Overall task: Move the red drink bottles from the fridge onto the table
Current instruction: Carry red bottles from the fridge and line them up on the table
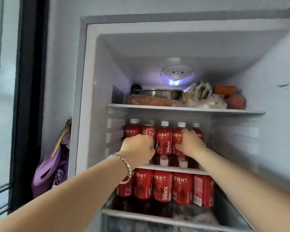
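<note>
The open fridge holds red juice bottles with white caps, one row on the middle shelf point(172, 169) and another row point(162, 186) on the shelf below. My right hand point(189, 143) is wrapped around the fourth bottle from the left point(177, 136) in the middle row. My left hand point(137, 148), with a silver bracelet on its wrist, is closed low over a red cola can point(148, 131) that stands between the first bottle point(132, 131) and the third bottle point(163, 141). Its thumb touches the third bottle. The can's lower part is hidden.
The top shelf point(184, 109) carries a metal pot point(159, 93), a wrapped loaf, bagged vegetables and fruit. A purple bag point(54, 164) hangs on the fridge's left side. A drawer front point(141, 215) sits below the lower bottles. The fridge's right wall is close to my right arm.
</note>
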The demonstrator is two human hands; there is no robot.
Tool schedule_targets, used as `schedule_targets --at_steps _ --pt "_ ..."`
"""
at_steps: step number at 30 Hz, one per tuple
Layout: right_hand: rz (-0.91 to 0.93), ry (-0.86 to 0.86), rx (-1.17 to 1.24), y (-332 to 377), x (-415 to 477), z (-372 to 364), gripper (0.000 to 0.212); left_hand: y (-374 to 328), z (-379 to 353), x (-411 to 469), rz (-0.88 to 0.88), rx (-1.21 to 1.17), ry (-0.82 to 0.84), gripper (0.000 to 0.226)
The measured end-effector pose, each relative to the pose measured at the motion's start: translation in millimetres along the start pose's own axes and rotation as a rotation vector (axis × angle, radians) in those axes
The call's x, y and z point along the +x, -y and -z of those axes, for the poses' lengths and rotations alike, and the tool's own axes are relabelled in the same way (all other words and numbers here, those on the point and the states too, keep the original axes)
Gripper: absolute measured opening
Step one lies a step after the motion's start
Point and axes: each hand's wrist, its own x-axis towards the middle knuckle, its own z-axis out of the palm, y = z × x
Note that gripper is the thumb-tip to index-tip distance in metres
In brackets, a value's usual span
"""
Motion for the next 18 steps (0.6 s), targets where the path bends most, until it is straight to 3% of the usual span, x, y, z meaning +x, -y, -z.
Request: schedule_targets --at_steps 3,5,10,16,18 --pt "-0.134 0.029 0.194 -11.4 56.5 -19.6 0.094 1.1 -12.4 41.2 -0.008 -0.017 -0.039 0.021" --pt "-0.16 0.03 0.357 -21.5 83.7 -34.3 0.101 2.5 -22.2 63.7 -0.018 -0.067 -0.085 0.021" --pt "-0.14 -0.033 0.54 -41.2 109.0 -52.7 0.077 -0.3 -47.1 123.5 -0.067 -0.215 -0.182 0.036" --pt "-0.093 -0.054 0.521 -51.3 100.8 -49.0 0.076 -19.6 -58.2 188.1 -0.046 -0.278 0.03 0.049" --pt "-0.088 -0.073 0.5 -53.2 94.8 -44.9 0.074 -20.4 -63.9 198.5 -0.095 -0.256 0.03 0.039"
